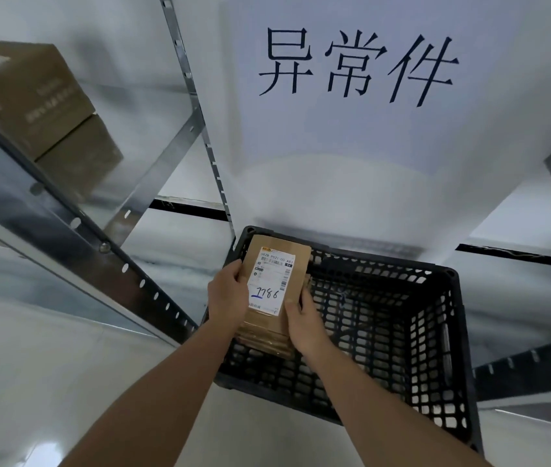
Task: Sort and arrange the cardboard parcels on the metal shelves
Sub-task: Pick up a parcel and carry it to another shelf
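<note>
Both hands hold one flat cardboard parcel (279, 281) over the near-left corner of a black plastic crate (435, 348). The left hand (228, 298) grips the parcel's left edge, with the thumb curled onto the white shipping label (270, 284) and the fingers behind. The right hand (304, 323) holds the lower right corner, the thumb lying on the brown face beside the label. The label carries printed codes and a handwritten blue number, 1786, underlined at its start.

Directly under the held parcel, between the two wrists, there is a stack of more flat parcels (264, 342) standing in the crate against its left wall. The rest of the crate, to the right of the right hand, shows only its perforated walls and floor.

Beyond the hands a large white sheet (351, 136) hangs, with the black characters 异常件. Left of the left hand the metal shelf frame (105, 247) with slotted posts runs diagonally. Far up and left of the hands, two brown cardboard boxes (48, 112) sit on a shelf, one upon the other; they are blurred and their print cannot be read.
</note>
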